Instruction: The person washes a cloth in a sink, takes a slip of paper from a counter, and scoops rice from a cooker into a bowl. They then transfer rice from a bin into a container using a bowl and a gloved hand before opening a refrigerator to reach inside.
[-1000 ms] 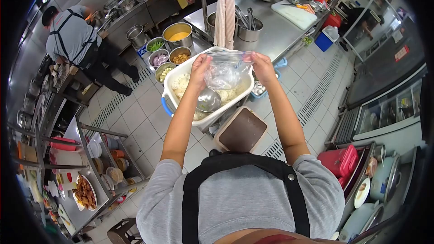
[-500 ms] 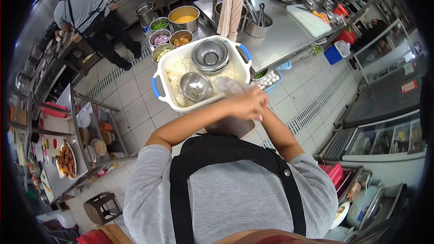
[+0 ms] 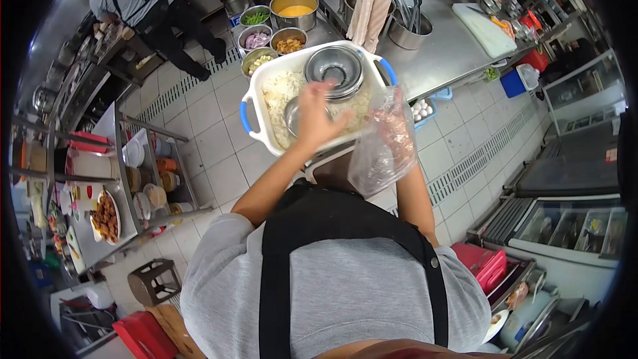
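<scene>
My left hand (image 3: 316, 118), slightly blurred, reaches over a steel bowl (image 3: 291, 118) with its thumb and fingers apart. The bowl rests on white rice (image 3: 279, 86) in a white tub (image 3: 272, 143) with blue handles. A stack of steel bowls (image 3: 334, 72) also stands in the tub, just beyond my left fingertips. A clear plastic bag (image 3: 379, 166) covers my right hand (image 3: 393, 131), which shows through it at the tub's right side. The fingers of that hand look stretched out; creases in the plastic blur their detail.
Metal pots of yellow liquid (image 3: 294, 10), chopped greens (image 3: 254, 18) and sliced onion (image 3: 257, 39) stand behind the tub. To the right is a steel counter (image 3: 432, 70) with a white cutting board (image 3: 484, 30). Eggs (image 3: 421, 110) sit below it. Another person (image 3: 143, 3) stands at far left.
My hands were together at the tub's front edge and have parted. The left moved over the bowl; the right moved right, with the plastic bag now spread over it. The view has shifted.
</scene>
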Demonstrator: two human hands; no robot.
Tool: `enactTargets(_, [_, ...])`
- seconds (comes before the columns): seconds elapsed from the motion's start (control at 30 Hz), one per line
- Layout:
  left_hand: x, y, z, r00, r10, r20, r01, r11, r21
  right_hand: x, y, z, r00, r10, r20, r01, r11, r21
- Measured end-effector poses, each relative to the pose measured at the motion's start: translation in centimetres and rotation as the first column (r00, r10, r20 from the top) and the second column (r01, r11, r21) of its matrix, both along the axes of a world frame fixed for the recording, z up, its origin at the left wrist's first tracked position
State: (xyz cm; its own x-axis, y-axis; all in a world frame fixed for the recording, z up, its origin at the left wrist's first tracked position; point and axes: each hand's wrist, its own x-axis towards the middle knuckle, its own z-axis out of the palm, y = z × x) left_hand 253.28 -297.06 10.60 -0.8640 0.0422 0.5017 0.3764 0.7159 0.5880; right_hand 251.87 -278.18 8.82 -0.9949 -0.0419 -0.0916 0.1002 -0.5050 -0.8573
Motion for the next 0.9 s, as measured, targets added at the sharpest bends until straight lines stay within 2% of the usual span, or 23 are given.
enactTargets(0.07, [-5.1, -3.9, -4.1, 0.950, 0.266, 0.162, -0.288, 0.949, 0.126, -0.4, -1.0, -0.7, 1.000, -0.005, -0.016, 0.005, 1.000, -0.024])
enactTargets(0.13, [-9.2, -5.5, -5.9, 0.851, 0.317, 0.418, -0.385, 0.919, 0.086, -3.0, -0.9, -5.2, 0.925, 0.094, 0.369, -0.006, 0.972, -0.233])
enactTargets(0.17, [-10.8, -6.1, -6.8, 0.860, 0.299, 0.413, -0.363, 0.928, 0.085, -4.2, -0.6, -8.9, 0.929, 0.074, 0.364, 0.016, 0.971, -0.237])
enactTargets(0.2, [-12.1, -6.5, -7.9, 0.898, 0.219, 0.380, -0.235, 0.972, -0.004, -5.2, -0.3, -13.2, 0.986, -0.045, -0.160, 0.109, 0.902, 0.418])
enactTargets(0.23, [-13.2, -6.7, -8.5, 0.925, 0.132, 0.356, -0.105, 0.990, -0.095, -5.6, -0.3, -15.4, 0.789, 0.194, -0.583, 0.460, 0.442, 0.770])
enactTargets(0.27, [-14.2, -6.8, -8.7, 0.895, 0.224, 0.387, -0.156, 0.968, -0.198, -5.7, -1.0, -15.2, 0.793, 0.177, -0.583, 0.471, 0.431, 0.770])
enactTargets(0.3, [-14.7, -7.2, -8.7, 0.900, 0.203, 0.385, -0.136, 0.972, -0.194, -5.9, -2.2, -14.2, 0.918, -0.101, -0.384, 0.325, 0.749, 0.578])
enactTargets(0.33, [-15.3, -7.8, -8.6, 0.905, 0.221, 0.365, -0.142, 0.963, -0.230, -6.3, -3.3, -13.2, 0.965, -0.253, -0.069, 0.262, 0.938, 0.226])
enactTargets(0.37, [-16.0, -8.4, -8.5, 0.909, 0.238, 0.342, -0.150, 0.952, -0.266, -6.6, -4.1, -12.1, 0.932, -0.237, 0.274, 0.293, 0.938, -0.184])
enactTargets(0.4, [-16.5, -8.8, -8.4, 0.890, 0.329, 0.315, -0.249, 0.931, -0.266, -6.6, -4.5, -11.7, 0.901, -0.332, 0.280, 0.371, 0.924, -0.096])
enactTargets(0.43, [-16.4, -10.5, -8.5, 0.948, 0.181, 0.262, -0.140, 0.975, -0.170, -6.7, -4.6, -11.1, 0.896, -0.349, 0.276, 0.386, 0.918, -0.094])
enactTargets(0.47, [-17.7, -11.9, -9.7, 0.935, 0.083, 0.346, -0.076, 0.997, -0.032, -7.0, -4.7, -10.9, 0.861, -0.501, 0.085, 0.402, 0.775, 0.488])
enactTargets(0.5, [-18.2, -12.4, -9.9, 0.908, -0.026, 0.417, -0.023, 0.994, 0.111, -7.2, -4.7, -10.6, 0.843, -0.516, -0.151, 0.353, 0.320, 0.880])
enactTargets(0.53, [-18.6, -12.0, -10.3, 0.910, -0.040, 0.414, -0.009, 0.993, 0.116, -7.6, -4.9, -10.2, 0.836, -0.526, -0.156, 0.360, 0.311, 0.880])
enactTargets(0.63, [-16.4, -9.1, -7.6, 0.879, -0.020, 0.476, -0.054, 0.988, 0.141, -9.5, -7.7, -9.2, 0.823, -0.498, -0.273, 0.317, 0.003, 0.949])
enactTargets(0.67, [-15.7, -8.3, -7.7, 0.887, 0.022, 0.460, -0.033, 0.999, 0.015, -10.0, -8.1, -9.3, 0.823, -0.479, -0.306, 0.295, -0.099, 0.950])
enactTargets(0.7, [-15.3, -7.7, -7.6, 0.897, 0.063, 0.438, -0.016, 0.994, -0.110, -10.5, -7.9, -9.2, 0.822, -0.479, -0.308, 0.296, -0.102, 0.950])
enactTargets(0.77, [-15.2, -7.6, -8.2, 0.910, 0.059, 0.410, -0.021, 0.995, -0.096, -11.4, -7.6, -8.4, 0.857, -0.316, -0.406, 0.320, -0.291, 0.902])
enactTargets(0.83, [-14.8, -7.8, -8.1, 0.906, 0.047, 0.420, -0.032, 0.999, -0.041, -11.8, -7.6, -7.3, 0.850, -0.262, -0.456, 0.386, -0.279, 0.879])
enactTargets(0.9, [-14.6, -8.0, -8.5, 0.915, 0.036, 0.401, -0.029, 0.999, -0.023, -11.8, -7.6, -5.3, 0.934, -0.209, -0.289, 0.229, -0.270, 0.935])
